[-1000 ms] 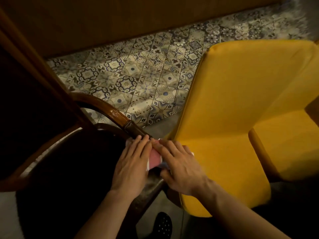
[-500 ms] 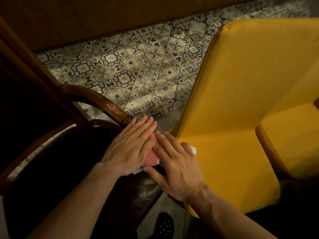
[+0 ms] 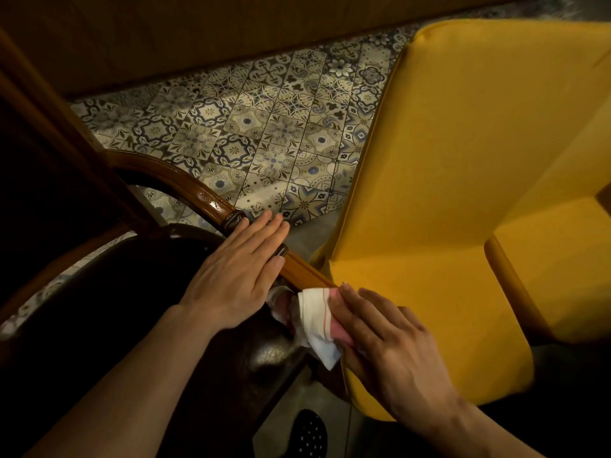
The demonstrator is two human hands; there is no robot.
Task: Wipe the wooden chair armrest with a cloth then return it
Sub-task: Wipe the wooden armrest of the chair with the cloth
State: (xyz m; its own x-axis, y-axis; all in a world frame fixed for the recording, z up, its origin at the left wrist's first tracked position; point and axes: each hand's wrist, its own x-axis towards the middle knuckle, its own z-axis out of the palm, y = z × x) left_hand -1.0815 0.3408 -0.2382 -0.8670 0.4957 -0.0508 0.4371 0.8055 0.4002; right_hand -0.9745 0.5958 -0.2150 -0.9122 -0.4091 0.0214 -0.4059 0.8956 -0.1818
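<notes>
The carved wooden armrest (image 3: 205, 198) of a dark chair curves from the left toward the centre. My left hand (image 3: 243, 276) lies flat on the armrest with its fingers together and extended, holding nothing. A white cloth (image 3: 314, 320) with red stripes and a pink patch is pressed on the near end of the armrest. My right hand (image 3: 386, 348) rests on the cloth with fingers spread over it. A bare stretch of armrest (image 3: 302, 271) shows between the two hands.
A yellow upholstered chair (image 3: 463, 193) stands close on the right, touching the armrest's end. The dark chair seat (image 3: 115, 292) fills the lower left. Patterned floor tiles (image 3: 264, 127) lie beyond, with a wooden wall panel (image 3: 231, 28) behind. A dark perforated shoe (image 3: 309, 433) is below.
My right hand has slid the cloth down toward the near end of the armrest. The two hands, touching before, are now apart, and more of the cloth shows.
</notes>
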